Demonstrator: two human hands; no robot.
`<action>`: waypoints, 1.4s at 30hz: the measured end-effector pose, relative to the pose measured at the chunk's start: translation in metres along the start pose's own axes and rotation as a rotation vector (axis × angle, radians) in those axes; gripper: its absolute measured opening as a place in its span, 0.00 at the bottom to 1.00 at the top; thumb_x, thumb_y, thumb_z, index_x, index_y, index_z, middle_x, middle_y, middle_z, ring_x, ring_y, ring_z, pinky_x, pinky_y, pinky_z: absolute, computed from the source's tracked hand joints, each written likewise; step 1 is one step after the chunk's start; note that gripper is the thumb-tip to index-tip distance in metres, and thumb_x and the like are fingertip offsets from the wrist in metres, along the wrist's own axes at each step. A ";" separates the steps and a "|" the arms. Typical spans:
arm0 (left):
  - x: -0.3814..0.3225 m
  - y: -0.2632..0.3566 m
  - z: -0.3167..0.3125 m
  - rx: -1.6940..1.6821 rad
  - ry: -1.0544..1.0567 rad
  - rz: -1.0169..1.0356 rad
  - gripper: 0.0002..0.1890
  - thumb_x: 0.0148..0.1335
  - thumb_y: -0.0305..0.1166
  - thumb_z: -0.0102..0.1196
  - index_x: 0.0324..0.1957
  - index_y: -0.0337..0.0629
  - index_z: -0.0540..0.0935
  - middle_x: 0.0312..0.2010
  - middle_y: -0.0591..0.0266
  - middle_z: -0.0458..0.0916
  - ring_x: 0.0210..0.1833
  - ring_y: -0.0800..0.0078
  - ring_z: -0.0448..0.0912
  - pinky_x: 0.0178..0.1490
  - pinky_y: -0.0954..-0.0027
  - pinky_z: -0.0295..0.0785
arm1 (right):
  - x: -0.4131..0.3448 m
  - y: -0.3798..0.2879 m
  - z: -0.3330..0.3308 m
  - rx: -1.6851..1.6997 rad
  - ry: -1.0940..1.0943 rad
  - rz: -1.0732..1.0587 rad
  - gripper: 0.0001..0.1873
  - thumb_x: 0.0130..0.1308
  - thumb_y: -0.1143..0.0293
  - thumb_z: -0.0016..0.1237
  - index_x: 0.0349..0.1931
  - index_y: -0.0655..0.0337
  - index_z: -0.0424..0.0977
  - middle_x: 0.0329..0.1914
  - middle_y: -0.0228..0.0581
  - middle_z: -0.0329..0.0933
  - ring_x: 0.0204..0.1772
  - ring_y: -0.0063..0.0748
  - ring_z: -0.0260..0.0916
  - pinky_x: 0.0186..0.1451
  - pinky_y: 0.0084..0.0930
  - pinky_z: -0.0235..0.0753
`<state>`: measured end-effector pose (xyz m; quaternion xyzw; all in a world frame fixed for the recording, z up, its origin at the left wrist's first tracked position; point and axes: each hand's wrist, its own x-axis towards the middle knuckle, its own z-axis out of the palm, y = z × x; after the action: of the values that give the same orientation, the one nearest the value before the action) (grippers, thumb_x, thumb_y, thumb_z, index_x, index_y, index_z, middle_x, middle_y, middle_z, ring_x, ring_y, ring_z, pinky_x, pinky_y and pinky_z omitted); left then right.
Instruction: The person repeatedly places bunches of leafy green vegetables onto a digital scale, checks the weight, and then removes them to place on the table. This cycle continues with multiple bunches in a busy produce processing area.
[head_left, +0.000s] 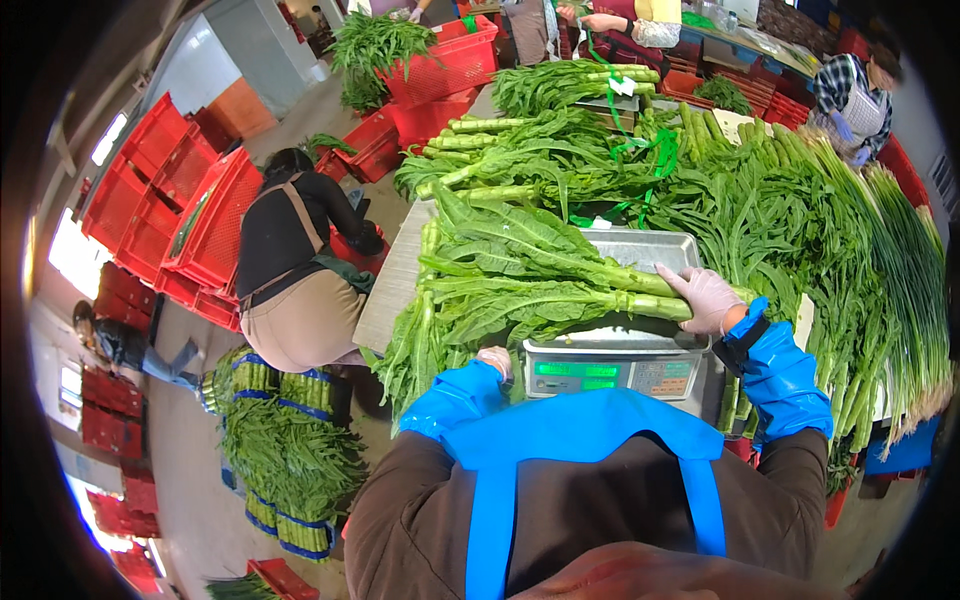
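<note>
Leafy celtuce stalks (570, 289) lie across the metal pan (645, 244) of a digital price scale (607, 373), with their leaves spilling off to the left. My right hand (706, 298), in a thin clear glove, grips the stem ends at the right of the pan, thumb on top. Close to the scale's front left corner is my gloved left hand (496, 361), beside hanging leaves. Its fingers are partly hidden, so whether it holds anything cannot be told. The scale's display is lit green.
Celtuce heaps (735, 180) and scallions (896, 255) cover the table's right side. Behind the scale hangs green ribbon (664, 154). A person (300, 255) bends at the table's left edge near red crates (217, 217). Tied celtuce bundles (292, 450) occupy the floor; other people work behind.
</note>
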<state>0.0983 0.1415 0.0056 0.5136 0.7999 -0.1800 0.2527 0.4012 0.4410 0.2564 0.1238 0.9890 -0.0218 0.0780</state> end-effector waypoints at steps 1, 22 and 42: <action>0.003 -0.001 0.000 0.029 -0.016 0.014 0.16 0.56 0.39 0.57 0.44 0.44 0.87 0.47 0.51 0.84 0.52 0.59 0.83 0.54 0.60 0.78 | 0.000 -0.001 -0.001 -0.017 -0.019 0.007 0.59 0.42 0.62 0.66 0.76 0.52 0.44 0.47 0.53 0.73 0.50 0.57 0.72 0.55 0.44 0.71; 0.074 -0.021 0.077 0.277 -0.016 0.121 0.13 0.55 0.42 0.56 0.38 0.54 0.90 0.43 0.60 0.87 0.47 0.61 0.85 0.45 0.61 0.79 | 0.005 -0.039 0.014 -0.063 -0.011 0.347 0.72 0.35 0.44 0.72 0.77 0.50 0.37 0.71 0.49 0.59 0.72 0.52 0.57 0.74 0.57 0.49; 0.019 -0.001 0.016 0.260 -0.038 0.071 0.14 0.54 0.43 0.57 0.39 0.54 0.90 0.45 0.58 0.86 0.49 0.61 0.84 0.47 0.61 0.79 | -0.023 -0.053 0.043 -0.018 0.203 0.462 0.65 0.38 0.45 0.68 0.77 0.42 0.44 0.80 0.46 0.43 0.81 0.56 0.34 0.78 0.61 0.28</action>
<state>0.0940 0.1463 -0.0191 0.5665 0.7463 -0.2828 0.2053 0.4163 0.3811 0.2189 0.3476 0.9373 0.0182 -0.0177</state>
